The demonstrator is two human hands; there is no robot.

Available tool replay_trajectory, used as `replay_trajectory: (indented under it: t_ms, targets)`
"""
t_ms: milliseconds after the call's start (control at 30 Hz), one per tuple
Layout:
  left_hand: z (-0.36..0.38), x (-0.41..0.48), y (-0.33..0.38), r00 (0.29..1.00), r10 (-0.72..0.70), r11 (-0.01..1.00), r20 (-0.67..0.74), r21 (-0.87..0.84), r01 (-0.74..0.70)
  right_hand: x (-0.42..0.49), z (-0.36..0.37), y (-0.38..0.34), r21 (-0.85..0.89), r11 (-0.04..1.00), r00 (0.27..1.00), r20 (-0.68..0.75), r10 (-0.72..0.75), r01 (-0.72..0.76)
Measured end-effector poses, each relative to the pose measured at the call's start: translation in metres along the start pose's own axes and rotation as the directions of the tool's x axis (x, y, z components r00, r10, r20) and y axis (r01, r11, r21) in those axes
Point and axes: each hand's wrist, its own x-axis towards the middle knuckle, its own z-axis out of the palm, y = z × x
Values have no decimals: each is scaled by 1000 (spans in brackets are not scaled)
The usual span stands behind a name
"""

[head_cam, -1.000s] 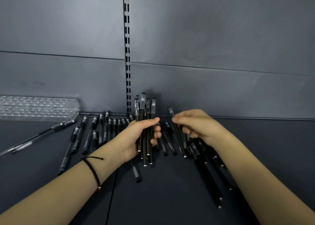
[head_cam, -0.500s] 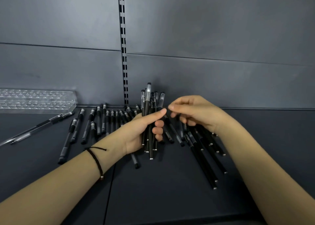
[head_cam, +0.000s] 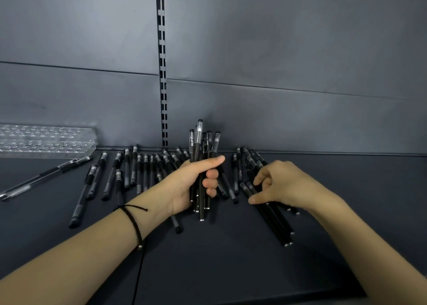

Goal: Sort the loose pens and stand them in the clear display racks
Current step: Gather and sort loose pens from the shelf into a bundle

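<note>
Right now the dark shelf (head_cam: 231, 270) carries almost everything, with the grey back panel (head_cam: 277, 50) behind it. Clear rack (head_cam: 46, 140) sits at the far left against the panel, no pens standing in it that I can see. Loose pens (head_cam: 129, 170) lie in a rough row left of centre, and a second batch (head_cam: 270, 212) fans out on the right. One clear-barrelled pen (head_cam: 41, 177) lies apart near the rack.

Left hand (head_cam: 196, 184) is clenched around a bundle of pens (head_cam: 199, 147), held upright, caps up, above the middle of the shelf.

Change: half a second ago the right hand (head_cam: 282, 186) was up at the bundle, fingertips at its top. It has since dropped to the right-hand batch, thumb and forefinger curled onto the pens there. Can't tell whether it has closed on one yet.

Read: one pen just went into the bundle, next pick underway. Still the gathering stage; racking not started. Risk is the bundle getting too fat for a one-hand grip.
</note>
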Motion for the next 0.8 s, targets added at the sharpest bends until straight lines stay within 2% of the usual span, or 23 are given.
replay_trajectory:
  t_ms: [167,267,633,800]
  targets:
    - [-1,-2,1,1000,9,1000,-4,-8,-9,11,6,-4,50,998,997,-77,28,-25]
    - [-1,-2,0,1000,9,1000,4,-6,-9,16,6,-4,45,998,997,-63,42,-39]
    - [-2,0,0,1000,-6,1000,8,6,6,15,4,-11,-167,980,993,-80,92,-105]
    - [-2,0,0,1000,-4,1000,14,3,4,21,-1,-11,-83,993,996,-1,86,-86]
